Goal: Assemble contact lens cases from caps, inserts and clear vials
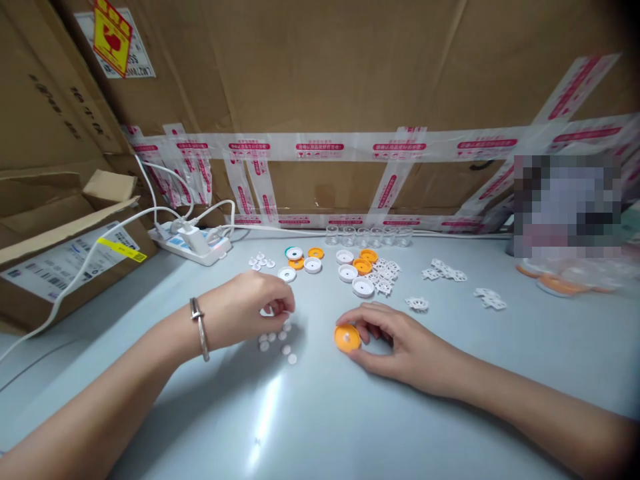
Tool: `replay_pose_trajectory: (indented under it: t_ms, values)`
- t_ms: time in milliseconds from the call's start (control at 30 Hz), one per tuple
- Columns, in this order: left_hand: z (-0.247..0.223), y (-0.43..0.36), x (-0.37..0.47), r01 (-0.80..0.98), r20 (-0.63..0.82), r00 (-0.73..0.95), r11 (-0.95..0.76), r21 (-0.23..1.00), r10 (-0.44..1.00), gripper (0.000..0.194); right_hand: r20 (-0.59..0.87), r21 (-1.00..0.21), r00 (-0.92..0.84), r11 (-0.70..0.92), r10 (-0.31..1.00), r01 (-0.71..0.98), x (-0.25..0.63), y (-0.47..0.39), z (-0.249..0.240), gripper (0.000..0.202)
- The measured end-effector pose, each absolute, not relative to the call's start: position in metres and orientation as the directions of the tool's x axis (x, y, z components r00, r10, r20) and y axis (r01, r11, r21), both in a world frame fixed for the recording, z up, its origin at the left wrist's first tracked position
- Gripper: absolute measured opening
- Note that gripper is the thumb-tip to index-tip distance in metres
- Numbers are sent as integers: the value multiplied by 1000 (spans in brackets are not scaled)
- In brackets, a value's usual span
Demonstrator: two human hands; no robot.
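My right hand [395, 337] grips a round orange cap [347, 339] by its edge, thumb in front and fingers behind; a small pale piece sits at the cap's centre. Above a scatter of small white toothed wheels [292, 359], my left hand [250, 303] is closed in a pinch. Whatever lies between its fingertips is hidden or too small to name. Beyond the hands are white round caps [363, 287] and orange round caps [369, 256], in two groups. White openwork plastic pieces [384, 275] are heaped beside the right-hand group.
Several clear cups [349, 236] line the back of the table, before a large taped cardboard box [320, 80]. At left stand a power strip [193, 247] with white cables and an open carton [65, 253]. Clear plastic bags [595, 267] with orange pieces lie at right.
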State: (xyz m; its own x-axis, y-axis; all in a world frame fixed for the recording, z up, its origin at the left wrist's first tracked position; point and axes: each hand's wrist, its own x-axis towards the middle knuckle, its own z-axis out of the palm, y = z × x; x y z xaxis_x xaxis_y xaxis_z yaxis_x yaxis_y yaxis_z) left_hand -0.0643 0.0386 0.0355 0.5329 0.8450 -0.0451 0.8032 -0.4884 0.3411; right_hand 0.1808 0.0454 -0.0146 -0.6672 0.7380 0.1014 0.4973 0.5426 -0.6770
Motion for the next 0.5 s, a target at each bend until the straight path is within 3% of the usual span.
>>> replay_pose_trajectory:
  t_ms: [133, 300, 500]
  values:
    - [18, 33, -41, 610, 187, 550, -544, 577, 814, 11, 83, -684, -670, 531, 738, 500, 181, 47, -15, 22]
    - [-6, 33, -22, 591, 270, 586, -631, 502, 764, 9, 81, -696, -683, 532, 726, 483, 182, 49, -17, 20]
    - [-11, 37, -16, 535, 266, 511, -545, 646, 817, 10, 82, -685, -688, 542, 721, 487, 183, 50, -18, 21]
